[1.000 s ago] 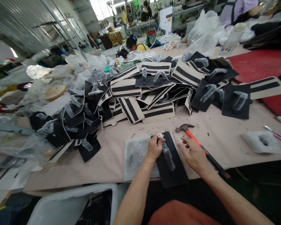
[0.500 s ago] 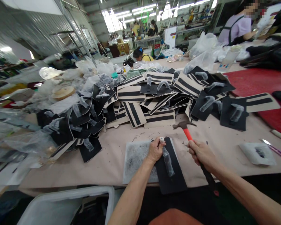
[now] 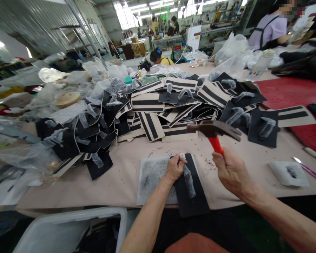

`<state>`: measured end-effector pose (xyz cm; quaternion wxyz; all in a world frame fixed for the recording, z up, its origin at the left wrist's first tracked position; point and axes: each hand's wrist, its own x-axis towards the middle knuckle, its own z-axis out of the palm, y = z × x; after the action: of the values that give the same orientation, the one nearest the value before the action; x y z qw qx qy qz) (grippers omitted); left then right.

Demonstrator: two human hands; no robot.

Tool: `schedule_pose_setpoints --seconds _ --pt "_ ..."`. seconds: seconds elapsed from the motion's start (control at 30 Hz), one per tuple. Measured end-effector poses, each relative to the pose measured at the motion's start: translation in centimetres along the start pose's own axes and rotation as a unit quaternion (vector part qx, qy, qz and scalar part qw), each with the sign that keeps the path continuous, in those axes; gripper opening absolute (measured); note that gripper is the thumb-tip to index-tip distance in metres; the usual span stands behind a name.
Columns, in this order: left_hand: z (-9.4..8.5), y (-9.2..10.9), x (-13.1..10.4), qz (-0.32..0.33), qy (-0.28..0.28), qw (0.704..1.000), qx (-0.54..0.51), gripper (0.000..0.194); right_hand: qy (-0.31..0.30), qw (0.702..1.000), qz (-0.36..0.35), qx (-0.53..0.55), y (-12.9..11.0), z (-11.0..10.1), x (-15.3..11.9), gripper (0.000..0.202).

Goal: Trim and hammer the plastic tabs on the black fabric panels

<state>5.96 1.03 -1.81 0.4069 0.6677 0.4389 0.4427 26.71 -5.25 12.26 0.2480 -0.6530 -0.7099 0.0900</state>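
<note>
My right hand (image 3: pixel 233 172) grips a claw hammer (image 3: pixel 215 143) by its orange and dark handle, its metal head raised above the table. Closed round a small upright tool with a pale round top (image 3: pixel 182 156), my left hand (image 3: pixel 174 168) rests at the upper end of a black panel (image 3: pixel 193 207). The tool's lower end is hidden, so its kind does not show. A plastic-wrapped handle (image 3: pixel 189 182) runs along the panel. Part of the panel lies over a speckled white board (image 3: pixel 151 179), and its near end sticks out past the table edge.
Behind my hands spreads a heap of black panels and cream striped panels (image 3: pixel 150 127). A pink-handled cutter (image 3: pixel 308 168) and a small white packet (image 3: pixel 289 174) lie at right. Below the table's front left edge stands a white bin (image 3: pixel 76 215). Co-workers sit farther back.
The hammer has risen from near the table, with my right hand lifting it, and its head now looks larger and nearer. My left hand and the panel stay in place.
</note>
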Motion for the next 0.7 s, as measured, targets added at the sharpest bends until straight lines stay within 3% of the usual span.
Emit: schedule_pose_setpoints --seconds 0.13,0.3,0.47,0.57,0.63,0.7 --pt "0.0 0.0 0.1 -0.004 -0.01 1.0 0.02 0.009 -0.127 0.99 -0.032 -0.045 0.4 0.3 -0.2 0.033" --pt "0.0 -0.2 0.0 0.031 -0.016 0.998 0.049 0.011 -0.024 1.0 0.008 0.001 0.1 0.3 -0.4 0.037" --pt "-0.1 -0.2 0.1 0.017 -0.02 0.998 0.059 0.009 -0.158 0.987 -0.012 -0.024 0.8 1.2 -0.4 0.031" --pt "-0.2 0.2 0.1 0.018 -0.02 0.999 0.046 0.009 -0.167 0.978 0.083 0.096 2.1 2.2 -0.4 0.036" --pt "-0.3 0.5 0.0 0.019 -0.023 0.999 0.041 0.008 -0.201 0.943 0.183 0.19 3.7 3.5 -0.8 0.038" --pt "-0.4 0.8 -0.1 0.012 -0.026 0.999 0.034 0.009 -0.236 0.913 0.259 0.208 5.7 5.2 -1.6 0.039"
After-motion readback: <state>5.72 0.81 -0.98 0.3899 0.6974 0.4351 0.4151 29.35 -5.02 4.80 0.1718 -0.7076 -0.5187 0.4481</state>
